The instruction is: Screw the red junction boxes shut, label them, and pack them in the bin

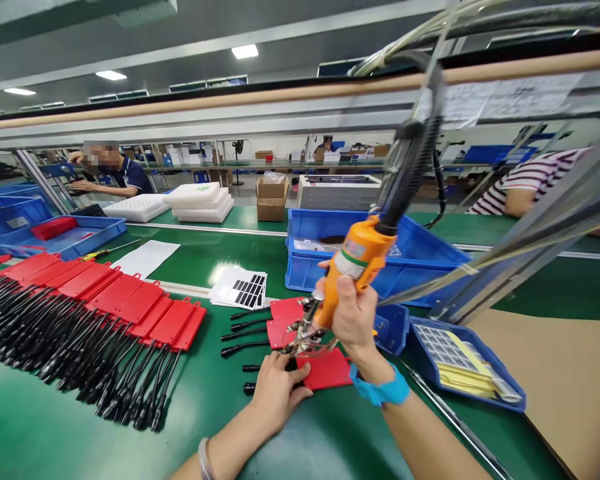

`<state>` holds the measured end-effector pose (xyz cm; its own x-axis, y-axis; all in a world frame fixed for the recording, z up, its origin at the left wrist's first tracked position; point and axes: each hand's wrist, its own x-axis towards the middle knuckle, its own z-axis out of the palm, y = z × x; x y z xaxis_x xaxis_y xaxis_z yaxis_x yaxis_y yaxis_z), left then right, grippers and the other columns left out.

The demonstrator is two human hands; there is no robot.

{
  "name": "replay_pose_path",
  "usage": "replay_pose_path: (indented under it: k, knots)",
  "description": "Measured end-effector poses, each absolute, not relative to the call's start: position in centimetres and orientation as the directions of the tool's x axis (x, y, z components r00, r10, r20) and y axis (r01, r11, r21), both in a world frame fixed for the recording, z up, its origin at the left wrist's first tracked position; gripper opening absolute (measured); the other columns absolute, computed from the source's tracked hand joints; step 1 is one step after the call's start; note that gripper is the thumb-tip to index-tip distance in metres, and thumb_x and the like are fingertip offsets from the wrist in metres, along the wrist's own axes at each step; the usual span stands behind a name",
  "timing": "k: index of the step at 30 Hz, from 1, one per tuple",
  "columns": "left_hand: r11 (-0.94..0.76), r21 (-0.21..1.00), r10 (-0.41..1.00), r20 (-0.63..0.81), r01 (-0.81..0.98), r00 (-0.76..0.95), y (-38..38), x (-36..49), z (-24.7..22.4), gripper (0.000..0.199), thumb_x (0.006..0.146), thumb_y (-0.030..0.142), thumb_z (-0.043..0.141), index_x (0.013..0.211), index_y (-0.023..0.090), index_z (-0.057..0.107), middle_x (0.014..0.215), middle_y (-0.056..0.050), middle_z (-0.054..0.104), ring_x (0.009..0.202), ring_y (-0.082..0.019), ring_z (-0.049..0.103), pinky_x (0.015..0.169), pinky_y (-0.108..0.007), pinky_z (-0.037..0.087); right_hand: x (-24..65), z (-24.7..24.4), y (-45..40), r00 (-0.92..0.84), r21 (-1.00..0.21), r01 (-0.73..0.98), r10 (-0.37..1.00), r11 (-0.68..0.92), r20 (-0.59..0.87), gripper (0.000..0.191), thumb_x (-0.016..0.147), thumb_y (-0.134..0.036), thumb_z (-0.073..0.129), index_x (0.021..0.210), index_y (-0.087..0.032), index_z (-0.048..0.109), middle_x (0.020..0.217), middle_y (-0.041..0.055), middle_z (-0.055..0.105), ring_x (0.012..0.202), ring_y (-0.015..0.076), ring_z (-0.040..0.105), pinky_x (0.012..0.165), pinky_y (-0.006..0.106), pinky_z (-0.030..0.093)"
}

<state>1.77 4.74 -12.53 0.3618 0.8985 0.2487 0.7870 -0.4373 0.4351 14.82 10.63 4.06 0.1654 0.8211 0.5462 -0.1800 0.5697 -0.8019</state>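
Note:
An orange powered screwdriver (353,260) is gripped in my right hand (355,317). It tilts so that its metal tip end points down and left at the work. My left hand (276,390) holds a flat red plastic case (325,371) against the green bench, its fingers over the end where the black cables come out. The screwdriver's tip end is close to these fingers; whether it touches a screw is hidden. Just beyond lie two more red cases (281,331) with black cables pointing left.
Many red cases with black cables (145,310) overlap in a row at left. A sheet of black labels (250,290) lies ahead. Blue bins (340,270) stand behind; a blue tray (467,367) of label sheets sits right beside a metal rod. Co-workers sit across the bench.

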Motion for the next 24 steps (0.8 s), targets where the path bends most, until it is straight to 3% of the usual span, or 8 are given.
replay_pose_path:
  k: [7,11,18,24]
  knots:
    - [-0.426,0.446,0.900,0.292,0.787,0.322,5.7,1.5,-12.0,0.056,0.070,0.035,0.084,0.121,0.026,0.064,0.113,-0.008,0.055,0.098,-0.027,0.056,0.083,-0.041,0.052,17.9,9.3,8.4,0.293,-0.749,-0.131,0.747,0.650,0.597,0.044,0.087,-0.063,0.056,0.099,-0.022,0.067,0.062,-0.0004,0.054,0.044,0.0126,0.050,0.037,0.025,0.043]
    - [-0.408,0.506,0.911,0.282,0.760,0.302,6.0,1.3,-12.4,0.049,0.066,0.033,0.087,0.110,0.026,0.068,0.108,-0.005,0.052,0.096,-0.023,0.057,0.080,-0.037,0.054,17.6,6.9,8.1,0.250,-0.785,-0.184,0.800,0.592,0.545,0.041,0.089,-0.059,0.056,0.101,-0.021,0.066,0.062,-0.0017,0.053,0.045,0.0126,0.051,0.039,0.025,0.046]
    - [-0.458,0.568,0.887,0.347,0.684,0.305,6.2,1.2,-13.1,0.068,0.063,0.027,0.089,0.124,0.031,0.059,0.118,-0.004,0.052,0.105,-0.025,0.057,0.087,-0.039,0.054,16.2,2.4,8.1,0.228,-0.799,-0.252,0.836,0.546,0.499,0.038,0.090,-0.055,0.056,0.103,-0.019,0.062,0.062,-0.0027,0.056,0.046,0.0120,0.053,0.041,0.024,0.046]
    - [-0.459,0.597,0.885,0.368,0.658,0.283,6.2,1.1,-13.6,0.054,0.066,0.025,0.087,0.115,0.025,0.063,0.120,-0.006,0.053,0.105,-0.025,0.057,0.088,-0.039,0.053,15.6,2.5,7.7,0.214,-0.815,-0.260,0.853,0.519,0.475,0.041,0.089,-0.058,0.057,0.101,-0.019,0.059,0.063,-0.0025,0.054,0.048,0.0124,0.054,0.042,0.024,0.044]
